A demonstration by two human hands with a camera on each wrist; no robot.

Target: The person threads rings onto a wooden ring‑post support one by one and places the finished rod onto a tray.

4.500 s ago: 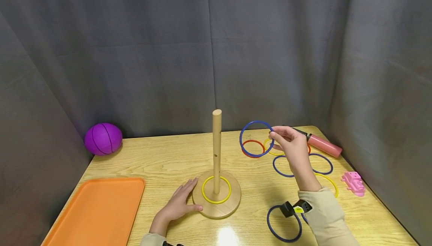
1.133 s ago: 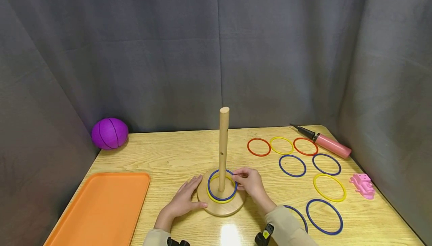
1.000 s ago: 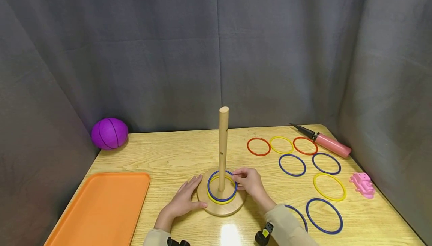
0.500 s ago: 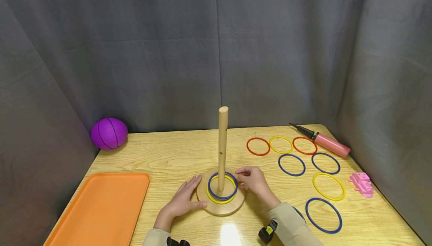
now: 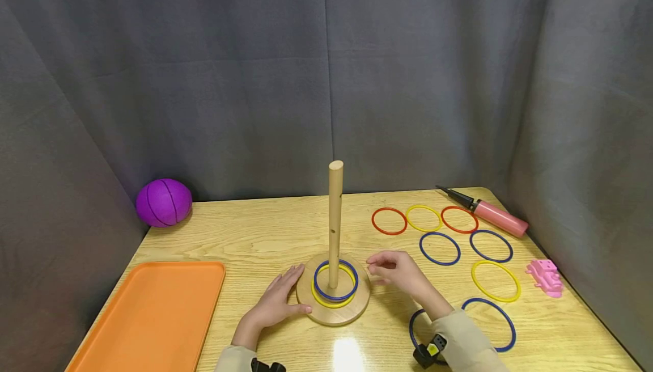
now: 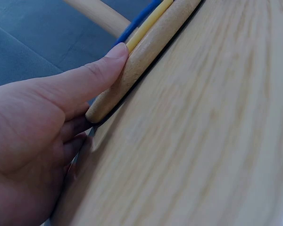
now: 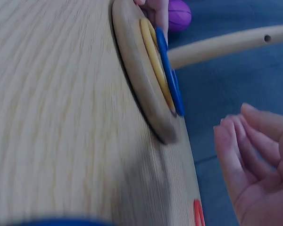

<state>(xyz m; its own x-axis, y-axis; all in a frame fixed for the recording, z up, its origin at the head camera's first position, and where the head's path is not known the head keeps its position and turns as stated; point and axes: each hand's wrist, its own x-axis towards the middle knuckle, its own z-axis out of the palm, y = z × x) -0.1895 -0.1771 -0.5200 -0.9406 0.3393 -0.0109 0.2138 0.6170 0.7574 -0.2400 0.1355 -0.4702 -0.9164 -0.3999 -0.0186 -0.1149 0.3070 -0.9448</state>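
A wooden post [image 5: 334,219] stands upright on a round wooden base [image 5: 331,316]. Around its foot lie a yellow ring [image 5: 330,305] and, on top of that, a blue ring [image 5: 336,298]. My left hand [image 5: 272,304] rests at the base's left edge, fingers stretched out; in the left wrist view the thumb [image 6: 92,77] lies over the rim. Just right of the base is my right hand [image 5: 400,273], apart from the rings. Its fingers are loosely bent and hold nothing, as the right wrist view shows.
Several red, yellow and blue rings lie at the right, among them a red ring [image 5: 389,234] and a yellow ring [image 5: 497,299]. Beyond are a pink hand pump [image 5: 500,218] and a pink toy [image 5: 545,277]. At left are an orange tray [image 5: 153,315] and a purple ball [image 5: 164,202].
My right hand has brought the blue ring down around the post onto the yellow ring, let go, and drawn back to the right. My left hand has stayed at the base.
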